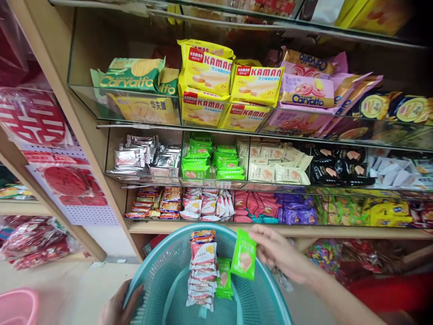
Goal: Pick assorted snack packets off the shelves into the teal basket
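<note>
The right grip (275, 248) is pinching a green packet (244, 255) by its upper right edge, thumb and fingers pressing together on the wrapper. The packet is hanging just left of the fingertips and slightly below them, its printed front facing the camera, and it is tilting a little over the right part of a teal basket (152, 271). The left grip (122, 307) is closing around the basket's left rim, well apart from the green packet, with fingers showing on the inner side.

Inside the basket, a column of white-and-red packets (203, 271) is lying in overlapping layers, with orange packets (202, 235) sitting at its far end. More green packets (223, 282) are resting against the column's right side, just below and left of the held one. Beyond the basket, a glass-fronted shelf (304, 228) is carrying rows of wrapped snacks, and further green wrappers (196, 158) are filling a compartment in its middle tier.
</note>
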{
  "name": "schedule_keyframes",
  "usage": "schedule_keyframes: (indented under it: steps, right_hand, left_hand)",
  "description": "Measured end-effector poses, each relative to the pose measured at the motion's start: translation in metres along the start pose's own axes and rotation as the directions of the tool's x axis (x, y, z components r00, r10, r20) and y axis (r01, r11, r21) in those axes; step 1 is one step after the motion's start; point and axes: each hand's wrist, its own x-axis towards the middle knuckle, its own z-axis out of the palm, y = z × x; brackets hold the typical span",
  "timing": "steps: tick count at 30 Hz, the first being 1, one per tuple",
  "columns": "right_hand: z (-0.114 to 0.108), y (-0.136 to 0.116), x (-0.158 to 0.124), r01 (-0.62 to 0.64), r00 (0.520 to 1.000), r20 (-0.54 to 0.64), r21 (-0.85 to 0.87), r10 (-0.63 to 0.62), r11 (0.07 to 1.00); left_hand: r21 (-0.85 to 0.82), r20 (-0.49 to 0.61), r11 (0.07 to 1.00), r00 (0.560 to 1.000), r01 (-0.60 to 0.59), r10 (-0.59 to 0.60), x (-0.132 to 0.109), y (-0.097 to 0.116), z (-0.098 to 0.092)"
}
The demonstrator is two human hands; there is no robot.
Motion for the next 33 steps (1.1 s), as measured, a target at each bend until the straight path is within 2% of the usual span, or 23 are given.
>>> schedule_keyframes:
  steps: [3, 5, 10, 14, 18, 22, 26, 28, 30, 33]
  right_hand:
    - [0.007, 0.049, 0.008, -0.075, 0.996, 0.040, -0.141, 0.082, 0.987]
    - [0.014, 0.072, 0.017, -0.090, 0.995, 0.030, -0.220, 0.099, 0.971]
    - [0.027, 0.099, 0.043, -0.140, 0.989, -0.010, -0.307, 0.144, 0.941]
    - [0.034, 0.109, 0.060, -0.152, 0.988, -0.030, -0.316, 0.150, 0.937]
    - [0.040, 0.118, 0.067, -0.109, 0.993, -0.089, -0.348, 0.083, 0.931]
    - [0.044, 0.123, 0.066, -0.039, 0.989, -0.145, -0.404, -0.022, 0.914]
    - [0.044, 0.118, 0.051, 0.005, 0.984, -0.156, -0.465, -0.088, 0.885]
    - [0.044, 0.111, 0.040, 0.060, 0.976, -0.142, -0.544, -0.162, 0.837]
    - [0.044, 0.105, 0.028, 0.117, 0.971, -0.078, -0.664, -0.224, 0.738]
    - [0.043, 0.099, 0.018, 0.147, 0.986, 0.068, -0.783, -0.151, 0.605]
  left_hand:
    - [0.015, 0.007, 1.000, 1.000, 0.013, -0.013, 0.002, -0.004, 0.002]
    - [0.021, -0.009, 1.000, 1.000, 0.008, -0.008, 0.003, -0.009, 0.003]
    - [0.012, -0.082, 0.999, 0.996, -0.038, 0.039, 0.004, -0.018, 0.006]
    - [0.007, -0.139, 0.999, 0.989, -0.043, 0.044, -0.002, -0.012, 0.007]
    - [-0.006, -0.139, 0.998, 0.989, -0.058, 0.056, -0.004, -0.007, 0.005]
    - [0.002, -0.133, 0.997, 0.988, -0.078, 0.078, -0.004, -0.006, 0.004]
    - [-0.015, -0.166, 0.997, 0.984, -0.073, 0.070, -0.007, -0.001, 0.005]
    - [-0.015, -0.157, 0.997, 0.985, -0.071, 0.068, -0.008, 0.001, 0.005]
    - [-0.009, -0.148, 0.998, 0.987, -0.065, 0.063, -0.009, 0.002, 0.004]
    - [0.003, -0.132, 0.998, 0.989, -0.060, 0.060, -0.007, 0.000, 0.002]
